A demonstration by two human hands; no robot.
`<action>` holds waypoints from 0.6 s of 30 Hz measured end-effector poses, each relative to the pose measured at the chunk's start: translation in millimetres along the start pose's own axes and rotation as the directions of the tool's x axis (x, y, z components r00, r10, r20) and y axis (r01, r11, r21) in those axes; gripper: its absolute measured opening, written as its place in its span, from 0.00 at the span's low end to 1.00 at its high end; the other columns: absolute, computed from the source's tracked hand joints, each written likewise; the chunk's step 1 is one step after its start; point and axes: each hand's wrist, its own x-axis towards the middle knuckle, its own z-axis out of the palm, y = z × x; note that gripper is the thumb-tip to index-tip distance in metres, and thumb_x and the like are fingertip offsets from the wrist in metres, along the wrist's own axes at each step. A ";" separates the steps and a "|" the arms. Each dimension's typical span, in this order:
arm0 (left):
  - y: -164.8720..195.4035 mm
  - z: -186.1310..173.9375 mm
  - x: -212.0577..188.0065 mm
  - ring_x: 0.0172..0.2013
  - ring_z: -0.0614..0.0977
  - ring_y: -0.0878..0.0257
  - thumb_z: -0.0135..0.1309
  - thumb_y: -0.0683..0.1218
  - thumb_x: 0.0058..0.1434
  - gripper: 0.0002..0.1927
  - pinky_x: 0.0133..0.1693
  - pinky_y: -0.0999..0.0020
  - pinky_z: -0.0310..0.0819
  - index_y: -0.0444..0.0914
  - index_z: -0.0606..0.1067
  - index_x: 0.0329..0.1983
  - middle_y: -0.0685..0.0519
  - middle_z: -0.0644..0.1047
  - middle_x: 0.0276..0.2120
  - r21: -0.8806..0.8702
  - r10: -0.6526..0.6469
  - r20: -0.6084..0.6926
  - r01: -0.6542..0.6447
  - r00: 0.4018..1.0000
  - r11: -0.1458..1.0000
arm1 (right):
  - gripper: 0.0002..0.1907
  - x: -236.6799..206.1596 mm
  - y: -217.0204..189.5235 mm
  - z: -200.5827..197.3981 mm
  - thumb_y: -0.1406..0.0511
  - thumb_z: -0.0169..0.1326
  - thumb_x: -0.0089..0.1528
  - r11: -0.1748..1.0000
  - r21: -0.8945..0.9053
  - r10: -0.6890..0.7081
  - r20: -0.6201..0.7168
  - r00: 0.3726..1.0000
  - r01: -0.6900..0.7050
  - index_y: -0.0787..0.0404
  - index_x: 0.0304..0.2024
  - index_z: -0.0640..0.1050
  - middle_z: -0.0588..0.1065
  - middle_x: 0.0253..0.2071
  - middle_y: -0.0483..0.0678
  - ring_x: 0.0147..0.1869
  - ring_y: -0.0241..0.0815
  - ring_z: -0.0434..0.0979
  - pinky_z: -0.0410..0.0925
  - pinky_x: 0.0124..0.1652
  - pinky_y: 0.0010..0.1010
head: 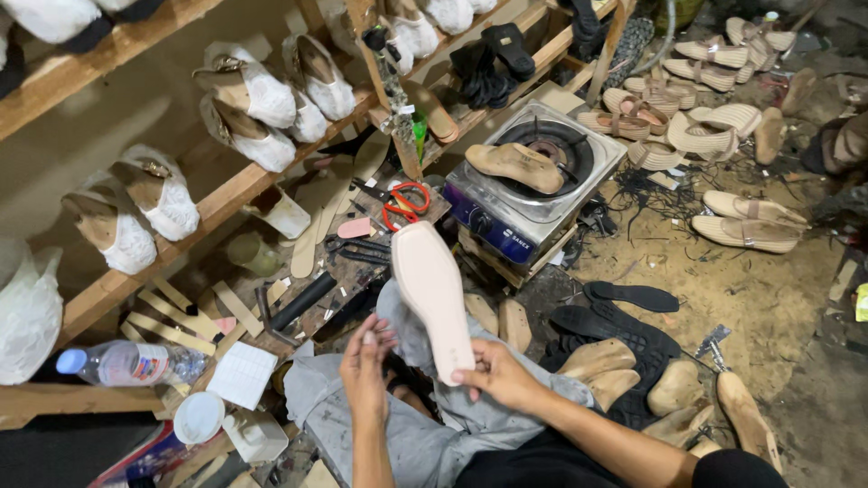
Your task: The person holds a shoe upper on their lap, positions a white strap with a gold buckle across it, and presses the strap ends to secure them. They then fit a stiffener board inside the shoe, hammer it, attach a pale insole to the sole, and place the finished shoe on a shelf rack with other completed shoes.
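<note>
Pale pink and stiff-looking, the long insole (432,294) stands nearly upright over my lap, its toe end pointing up toward the gas stove (533,181). My right hand (495,372) pinches the insole at its lower end, thumb on the near face and fingers curled behind it. My left hand (364,361) hangs just beside it with fingers loosely bent and holding nothing; I cannot tell whether the fingertips touch the grey cloth (411,434) draped over my knees.

On the stove's burner lies a wooden shoe form (515,165). Left of the stove, on the cluttered low counter (429,215), I see orange-handled scissors (404,204), dark pliers (357,250) and a black cylinder (303,301). Wooden shelves (217,203) slant up behind, carrying shoe forms wrapped in white uppers (262,99). At the lower left a plastic water bottle (127,363) lies on its side, near a white notepad (242,374) and a round white lid (198,417).

On the dirt floor (768,307) to my right, black soles (633,295) lie flat, more bare wooden forms (633,375) crowd beside my right forearm, and finished woven sandals (714,136) are scattered farther back.
</note>
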 end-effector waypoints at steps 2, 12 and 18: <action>13.2 16.4 -3.2 0.47 0.81 0.65 0.48 0.43 0.68 0.21 0.48 0.67 0.78 0.32 0.70 0.62 0.49 0.79 0.51 -0.063 -0.013 0.025 0.014 1.000 0.998 | 0.17 -0.7 -0.5 10.2 0.69 0.60 0.62 0.998 -0.044 0.044 0.066 0.997 -0.041 0.67 0.54 0.77 0.81 0.39 0.47 0.29 0.30 0.75 0.71 0.29 0.22; 27.4 -12.9 -0.8 0.45 0.79 0.63 0.58 0.39 0.70 0.16 0.48 0.69 0.74 0.27 0.74 0.57 0.47 0.78 0.46 -0.119 0.102 -0.101 -0.114 0.990 0.986 | 0.18 -9.6 -3.8 33.1 0.70 0.58 0.63 0.997 -0.071 0.059 0.352 0.934 -0.036 0.65 0.57 0.76 0.79 0.39 0.44 0.31 0.28 0.74 0.70 0.32 0.21; 69.0 1.9 -15.5 0.55 0.78 0.57 0.56 0.49 0.69 0.30 0.57 0.60 0.73 0.31 0.64 0.69 0.47 0.75 0.57 -0.355 0.084 -0.005 -0.080 0.996 0.931 | 0.13 -6.2 -18.9 37.6 0.70 0.59 0.66 0.996 -0.080 0.075 0.479 0.875 -0.041 0.69 0.52 0.78 0.81 0.37 0.46 0.27 0.31 0.74 0.68 0.31 0.21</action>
